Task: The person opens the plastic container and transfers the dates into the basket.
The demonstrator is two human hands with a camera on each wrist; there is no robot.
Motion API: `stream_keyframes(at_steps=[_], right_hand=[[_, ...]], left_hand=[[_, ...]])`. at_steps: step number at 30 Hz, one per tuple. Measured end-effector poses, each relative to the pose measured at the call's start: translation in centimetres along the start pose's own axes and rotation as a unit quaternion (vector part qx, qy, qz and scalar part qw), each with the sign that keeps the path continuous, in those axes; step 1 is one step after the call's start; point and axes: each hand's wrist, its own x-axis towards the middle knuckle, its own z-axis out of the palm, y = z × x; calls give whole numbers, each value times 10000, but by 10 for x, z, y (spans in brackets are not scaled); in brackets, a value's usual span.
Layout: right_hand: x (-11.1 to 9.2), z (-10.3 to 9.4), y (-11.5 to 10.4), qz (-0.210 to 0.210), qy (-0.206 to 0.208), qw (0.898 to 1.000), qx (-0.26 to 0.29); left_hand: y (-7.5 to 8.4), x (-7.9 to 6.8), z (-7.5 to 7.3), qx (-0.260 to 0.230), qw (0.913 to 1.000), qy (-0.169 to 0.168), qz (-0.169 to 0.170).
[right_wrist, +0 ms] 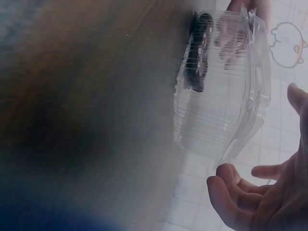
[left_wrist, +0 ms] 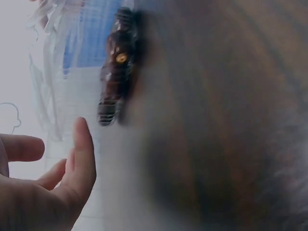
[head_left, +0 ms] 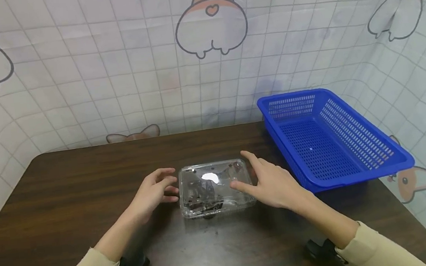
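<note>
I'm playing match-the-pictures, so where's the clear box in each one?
Head: the box is just below the middle, between the left hand and right hand.
Left wrist: the box is at the upper left, cut off by the top edge.
Right wrist: the box is right of the middle, mostly in the upper half.
Shared landmark: dark stuff showing through the box.

Dark table (head_left: 219,259) holds clear box (head_left: 229,192) — and blue basket (head_left: 317,151).

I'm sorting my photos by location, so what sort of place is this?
Probably an indoor tabletop workspace, judging by the dark table, the white grid-patterned backdrop with cartoon animals, and the blue basket.
</note>
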Motion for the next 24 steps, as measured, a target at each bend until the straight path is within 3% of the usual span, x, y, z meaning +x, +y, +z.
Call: stream_keyframes(at_steps=[7, 24], right_hand=[[-10, 2, 2, 34, -221, 9996, -143], [-13, 5, 6, -408, -226, 9986, -232]], left_hand=[[-9, -5, 1, -565, 9980, -123, -253], [-15, -1, 4, -742, 9964, -170, -362]])
